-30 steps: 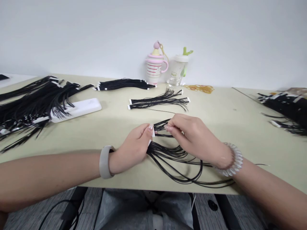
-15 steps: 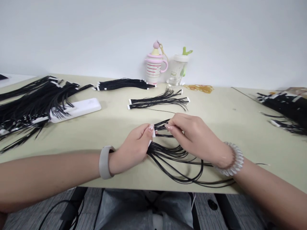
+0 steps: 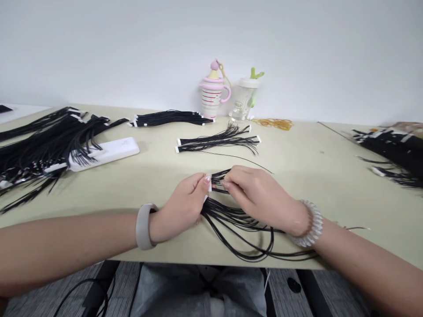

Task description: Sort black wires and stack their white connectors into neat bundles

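My left hand [image 3: 185, 204] is closed on the white connector [image 3: 209, 185] end of a black wire harness [image 3: 231, 209], thumb on top. From that grip the wires fan out to the right, and some loop down near the table's front edge. My right hand [image 3: 261, 198] pinches black wires close to the connector; which strands sit between its fingertips is hidden. Behind the hands lie two loose black wire bundles [image 3: 214, 143] with white connectors at their ends. One thin wire [image 3: 244, 159] stretches out from beside them toward my right hand.
Wire bundles [image 3: 39, 141] are heaped at the left, partly over a white flat case [image 3: 115, 149]. Another bundle [image 3: 168, 117] lies at the back. A pink-lidded mug [image 3: 211, 99], a clear bottle [image 3: 244, 99] and rubber bands [image 3: 274, 123] are by the wall. More harnesses [image 3: 393, 147] lie right.
My right hand has moved slightly left and down, nearer the connector. The thin wire behind it now shows further to the right. My left hand keeps its grip.
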### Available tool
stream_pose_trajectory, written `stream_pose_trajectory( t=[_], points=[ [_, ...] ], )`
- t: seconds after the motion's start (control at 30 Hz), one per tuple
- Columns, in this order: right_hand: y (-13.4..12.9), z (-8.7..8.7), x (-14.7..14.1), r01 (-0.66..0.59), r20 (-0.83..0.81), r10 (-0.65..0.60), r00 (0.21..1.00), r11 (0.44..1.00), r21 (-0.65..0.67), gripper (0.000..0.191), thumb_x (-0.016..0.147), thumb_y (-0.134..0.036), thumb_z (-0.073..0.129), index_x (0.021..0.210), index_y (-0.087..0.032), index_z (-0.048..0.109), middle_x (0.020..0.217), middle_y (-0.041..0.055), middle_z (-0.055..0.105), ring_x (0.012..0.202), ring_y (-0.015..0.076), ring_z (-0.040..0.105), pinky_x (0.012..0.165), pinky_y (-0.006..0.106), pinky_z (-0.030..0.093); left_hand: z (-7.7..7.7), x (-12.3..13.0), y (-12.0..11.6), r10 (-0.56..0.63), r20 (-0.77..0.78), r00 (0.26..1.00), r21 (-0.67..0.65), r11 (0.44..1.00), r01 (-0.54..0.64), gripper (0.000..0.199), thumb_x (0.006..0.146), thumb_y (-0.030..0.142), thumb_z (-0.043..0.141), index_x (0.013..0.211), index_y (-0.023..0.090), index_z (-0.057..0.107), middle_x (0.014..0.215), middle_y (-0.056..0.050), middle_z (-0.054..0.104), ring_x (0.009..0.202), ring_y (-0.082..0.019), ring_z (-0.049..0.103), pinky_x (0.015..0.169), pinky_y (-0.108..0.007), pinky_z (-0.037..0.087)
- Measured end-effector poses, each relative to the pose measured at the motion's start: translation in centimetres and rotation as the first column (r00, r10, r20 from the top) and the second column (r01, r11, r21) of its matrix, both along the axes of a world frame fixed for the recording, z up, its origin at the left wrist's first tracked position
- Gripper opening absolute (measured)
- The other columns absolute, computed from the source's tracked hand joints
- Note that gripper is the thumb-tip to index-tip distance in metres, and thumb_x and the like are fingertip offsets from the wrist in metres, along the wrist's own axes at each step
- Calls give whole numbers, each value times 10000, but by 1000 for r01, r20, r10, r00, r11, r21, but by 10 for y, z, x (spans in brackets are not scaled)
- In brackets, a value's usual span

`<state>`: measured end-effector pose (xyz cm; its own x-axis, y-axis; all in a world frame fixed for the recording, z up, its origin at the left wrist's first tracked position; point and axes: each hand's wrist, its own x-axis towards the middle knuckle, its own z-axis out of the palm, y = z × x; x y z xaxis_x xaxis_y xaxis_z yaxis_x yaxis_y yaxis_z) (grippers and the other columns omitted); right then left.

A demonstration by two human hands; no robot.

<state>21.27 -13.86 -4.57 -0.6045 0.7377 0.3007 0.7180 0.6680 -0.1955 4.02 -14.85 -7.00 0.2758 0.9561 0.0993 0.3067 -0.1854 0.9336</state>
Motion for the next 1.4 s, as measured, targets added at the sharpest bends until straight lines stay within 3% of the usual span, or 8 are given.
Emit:
stream_pose_trajectory(
  t=[0.33, 0.47, 0.6, 0.73, 0.83, 0.97, 1.13, 1.4],
  points=[
    [7, 10, 11, -10, 61, 6, 998, 997, 70, 123, 830, -283, 476, 843, -162, 493, 792, 25, 533, 716, 128, 474, 640, 251, 361, -3, 0, 1, -20, 99, 995, -118, 993, 32, 374, 861, 470, 310, 619, 189, 362, 470, 54, 359, 415, -79, 361, 403, -206, 315],
    [6, 28, 26, 39, 7, -42, 999, 975, 217, 361, 703, -484, 602, 778, -165, 451, 743, 34, 515, 663, 135, 449, 586, 255, 356, -6, 1, 5, 55, 157, 986, -206, 978, -21, 360, 833, 500, 353, 648, 193, 384, 506, 51, 361, 386, -75, 369, 362, -208, 332],
    [1, 39, 39, 62, 150, -51, 987, 996, -71, 433, 743, -514, 542, 537, -177, 363, 475, -34, 384, 443, 71, 314, 427, 225, 257, -7, 3, 10, 178, 257, 950, -287, 953, -101, 328, 822, 495, 378, 684, 199, 406, 540, 47, 359, 395, -74, 369, 344, -203, 338],
    [1, 35, 45, 98, 274, 5, 962, 926, -364, 414, 807, -442, 474, 502, -168, 417, 441, -42, 400, 381, 50, 274, 367, 206, 218, -1, 5, 10, 237, 223, 945, -307, 938, -163, 308, 837, 467, 364, 685, 204, 413, 511, 55, 332, 372, -69, 336, 317, -190, 305],
    [3, 27, 37, -17, 168, 119, 979, 859, -512, 360, 841, -375, 424, 550, -166, 454, 492, -43, 399, 428, 52, 291, 396, 191, 247, 2, 5, 8, 229, 185, 956, -287, 943, -170, 296, 849, 433, 360, 666, 203, 393, 482, 58, 326, 362, -73, 332, 318, -191, 302],
    [6, 10, 15, -206, -88, 190, 978, 805, -556, 326, 863, -325, 377, 602, -152, 467, 544, -43, 392, 494, 54, 317, 469, 185, 291, -1, 3, 7, 179, 167, 969, -211, 967, -143, 319, 860, 441, 330, 661, 198, 387, 489, 57, 351, 369, -72, 360, 339, -195, 324],
    [3, -5, -3, -202, -230, 87, 969, 814, -544, 332, 849, -317, 400, 588, -138, 499, 537, -33, 456, 495, 54, 367, 480, 180, 300, -5, 0, 6, 132, 98, 986, -104, 987, -122, 349, 856, 470, 322, 666, 189, 404, 498, 60, 380, 374, -70, 390, 375, -206, 340],
    [-3, -7, -5, -198, -315, -70, 947, 647, -737, 427, 856, -420, 381, 573, -134, 523, 544, 6, 567, 486, 69, 479, 512, 186, 380, -7, -1, 6, 116, 72, 991, -41, 993, -113, 352, 869, 440, 303, 646, 187, 405, 446, 57, 393, 391, -83, 384, 398, -209, 324]
  ],
)
